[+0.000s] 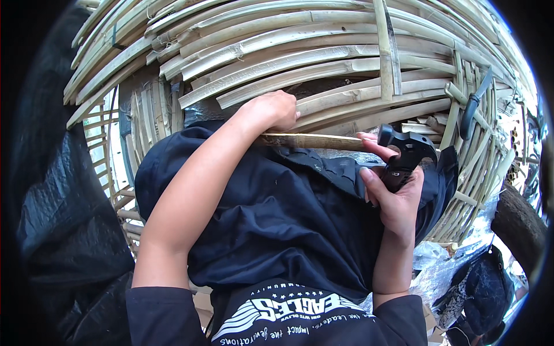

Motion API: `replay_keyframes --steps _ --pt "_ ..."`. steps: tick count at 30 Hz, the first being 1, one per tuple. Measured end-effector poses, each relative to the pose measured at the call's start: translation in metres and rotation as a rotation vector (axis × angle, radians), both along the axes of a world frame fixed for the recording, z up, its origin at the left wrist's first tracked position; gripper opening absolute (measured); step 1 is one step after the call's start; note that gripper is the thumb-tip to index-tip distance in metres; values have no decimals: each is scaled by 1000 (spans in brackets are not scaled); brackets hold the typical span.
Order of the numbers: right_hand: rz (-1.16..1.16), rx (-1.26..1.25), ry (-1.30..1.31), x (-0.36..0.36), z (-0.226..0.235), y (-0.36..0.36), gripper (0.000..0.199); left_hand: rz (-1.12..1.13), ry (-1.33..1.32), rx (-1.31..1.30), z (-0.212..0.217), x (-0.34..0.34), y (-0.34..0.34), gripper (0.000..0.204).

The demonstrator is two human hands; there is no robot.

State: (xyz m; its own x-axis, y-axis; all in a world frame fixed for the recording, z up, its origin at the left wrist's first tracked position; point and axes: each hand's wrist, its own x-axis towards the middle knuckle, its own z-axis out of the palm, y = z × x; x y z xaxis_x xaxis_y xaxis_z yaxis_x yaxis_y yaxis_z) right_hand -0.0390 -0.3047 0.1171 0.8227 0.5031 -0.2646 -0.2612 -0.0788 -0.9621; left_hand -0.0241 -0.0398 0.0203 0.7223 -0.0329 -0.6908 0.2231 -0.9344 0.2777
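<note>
My left hand [272, 109] is curled closed at the near edge of the bamboo slats [323, 78]; whatever its fingers grip is hidden beneath them. A split bamboo strip [317, 142] lies across my lap, passing under my left wrist toward my right hand [398, 193]. My right hand is closed around a black hammer [407, 151] just below its head, with the handle hidden. Some fingers of that hand stretch out by the strip's right end, and I cannot tell whether they touch it.
A knife with a black handle [470, 115] rests on the bamboo at the right. One upright slat [385, 52] crosses the rows. Black plastic sheeting [69, 219] hangs at the left. A dark log [519, 222] and a black bag-like bundle [482, 288] are at the far right.
</note>
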Motion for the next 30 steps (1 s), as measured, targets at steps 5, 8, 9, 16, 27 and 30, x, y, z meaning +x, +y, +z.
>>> replay_keyframes --steps 5,8,9,16,27,30 --pt "43 99 -9 6 -7 -2 38 288 -97 -329 -20 -13 28 55" --pt "57 94 19 5 -11 0 38 303 -163 -311 -30 -18 18 54" --pt "61 89 20 6 -12 0 38 259 -234 -251 -30 -21 12 55" --pt "-2 91 101 9 -14 2 37 83 -305 -200 -36 -28 8 68" --pt "-77 49 151 17 -15 6 37 194 -106 -380 -24 9 6 91" --pt "-95 4 162 17 -14 9 39 188 -323 -334 -53 5 5 96"
